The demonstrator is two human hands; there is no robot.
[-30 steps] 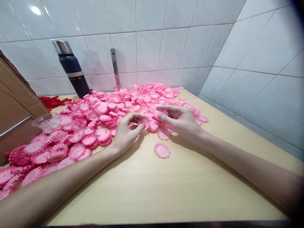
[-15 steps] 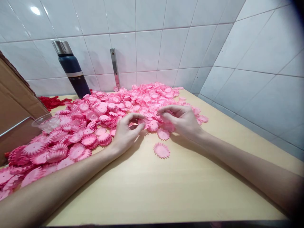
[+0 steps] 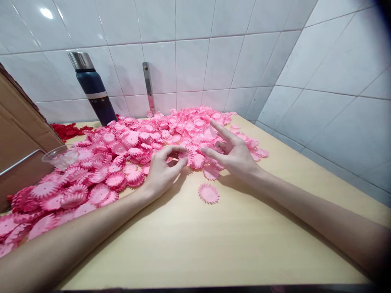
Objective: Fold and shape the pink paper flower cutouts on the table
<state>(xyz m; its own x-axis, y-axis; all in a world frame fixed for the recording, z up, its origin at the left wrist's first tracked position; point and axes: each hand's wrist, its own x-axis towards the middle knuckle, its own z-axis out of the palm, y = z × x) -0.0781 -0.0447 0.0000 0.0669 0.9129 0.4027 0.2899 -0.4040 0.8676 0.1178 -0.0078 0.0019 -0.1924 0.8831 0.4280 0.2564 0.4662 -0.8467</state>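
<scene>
A large heap of pink scalloped fabric flower discs (image 3: 134,140) spreads over the table. At its front edge my left hand (image 3: 165,167) is closed in a pinch, with the edge of a pink flower disc (image 3: 184,155) showing between thumb and index fingertip. Its other fingers are mostly hidden. To the right, my right hand (image 3: 235,152) hovers at the heap with index finger stretched out and thumb apart, the other fingers curled. A pale pink disc shows just under that index finger. One single disc (image 3: 208,193) lies flat on the table in front of both hands.
A dark blue bottle (image 3: 97,95) with a steel cap stands at the back left. Beside the heap are a clear plastic cup (image 3: 61,156), red pieces (image 3: 69,131) and a cardboard box (image 3: 21,138). Tiled walls bound the table (image 3: 195,248) behind and right.
My right hand has opened from a pinch, its index finger lifting up and away from the thumb. My left hand stays in its pinch in the same place.
</scene>
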